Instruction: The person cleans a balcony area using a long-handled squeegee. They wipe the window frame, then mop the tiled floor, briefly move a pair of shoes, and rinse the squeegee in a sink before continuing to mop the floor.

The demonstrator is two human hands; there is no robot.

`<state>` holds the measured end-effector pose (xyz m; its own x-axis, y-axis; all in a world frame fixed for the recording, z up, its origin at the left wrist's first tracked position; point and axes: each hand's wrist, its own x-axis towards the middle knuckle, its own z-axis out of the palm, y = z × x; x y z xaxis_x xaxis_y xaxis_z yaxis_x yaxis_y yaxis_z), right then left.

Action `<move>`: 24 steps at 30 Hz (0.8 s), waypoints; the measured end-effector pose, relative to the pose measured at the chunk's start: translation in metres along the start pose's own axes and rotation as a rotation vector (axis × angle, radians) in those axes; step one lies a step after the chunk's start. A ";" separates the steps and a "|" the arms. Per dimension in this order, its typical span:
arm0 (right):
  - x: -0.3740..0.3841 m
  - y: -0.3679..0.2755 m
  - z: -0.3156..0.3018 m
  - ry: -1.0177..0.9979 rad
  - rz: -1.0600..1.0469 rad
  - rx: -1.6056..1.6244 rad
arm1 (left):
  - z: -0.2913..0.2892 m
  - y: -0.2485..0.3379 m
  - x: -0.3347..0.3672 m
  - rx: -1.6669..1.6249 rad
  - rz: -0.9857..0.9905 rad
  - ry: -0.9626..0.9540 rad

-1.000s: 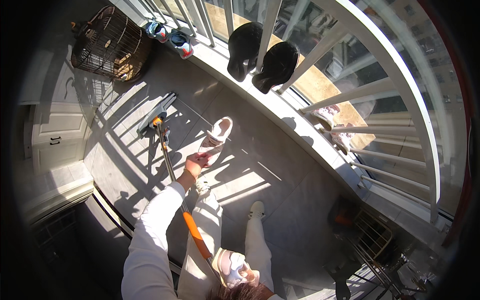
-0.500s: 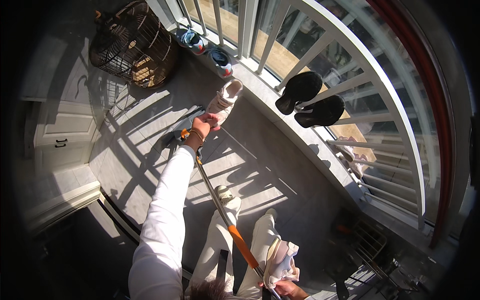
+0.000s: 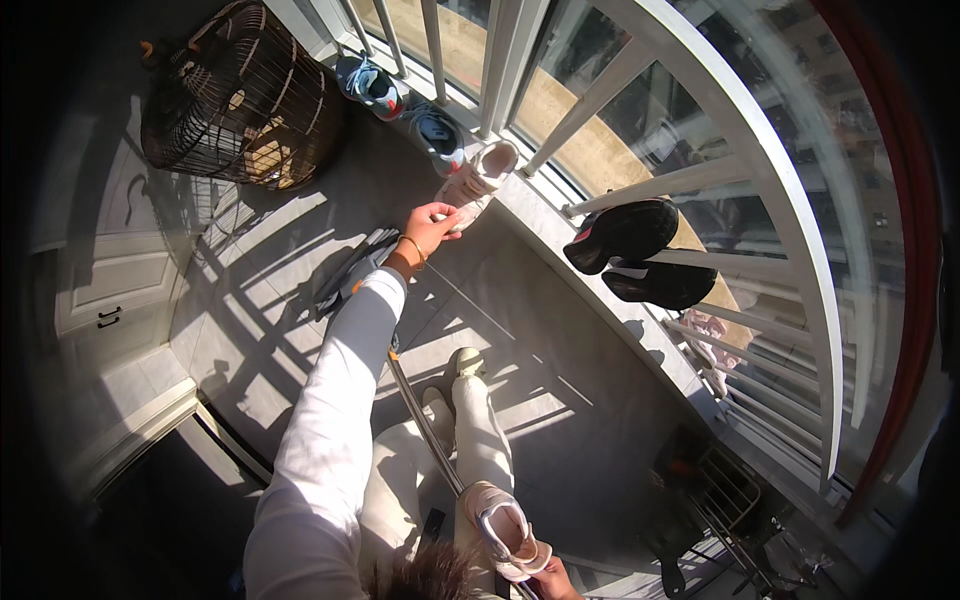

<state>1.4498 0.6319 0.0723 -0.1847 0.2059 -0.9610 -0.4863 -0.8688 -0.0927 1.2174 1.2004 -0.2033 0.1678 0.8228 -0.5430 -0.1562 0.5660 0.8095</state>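
Observation:
My left hand (image 3: 430, 232) is closed on the toe of a pale pink sneaker (image 3: 482, 172), its heel end at the marble window ledge. Whether the sole touches the ledge is hard to tell. Low in the picture my right hand (image 3: 552, 580) grips a second pale pink sneaker (image 3: 508, 530), its opening facing up. A mop pole (image 3: 422, 420) slants past my legs and passes under that shoe; whether the right fingers also hold it is hidden. The grey mop head (image 3: 350, 272) lies on the tiles beside my left wrist.
Blue sneakers (image 3: 436, 136) stand on the ledge (image 3: 580, 255) left of the pink one. Black shoes (image 3: 630, 238) lean at the white railing (image 3: 790, 230), with pinkish shoes (image 3: 708, 345) farther right. A birdcage (image 3: 245, 100) stands far left; a dark metal rack (image 3: 730, 490) is lower right.
My left hand has carried its sneaker right, up to the ledge. The right hand's sneaker has shifted left and turned its opening upward. My feet have also shifted.

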 end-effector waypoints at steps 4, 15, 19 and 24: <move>0.033 -0.021 0.030 0.045 -0.024 -0.006 | -0.002 -0.010 0.048 -0.021 -0.015 -0.003; 0.095 -0.037 0.142 0.194 -0.214 0.143 | 0.002 -0.022 0.149 -0.021 0.015 -0.051; 0.173 -0.069 0.186 0.316 -0.426 0.201 | -0.012 -0.041 0.146 -0.086 -0.115 -0.080; 0.302 -0.174 0.198 0.087 -0.541 0.528 | -0.043 -0.051 0.023 -0.125 -0.311 0.031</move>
<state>1.3095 0.9341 -0.1506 0.2526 0.4865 -0.8363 -0.8380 -0.3220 -0.4405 1.1872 1.1930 -0.2668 0.1968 0.6098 -0.7677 -0.2203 0.7905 0.5714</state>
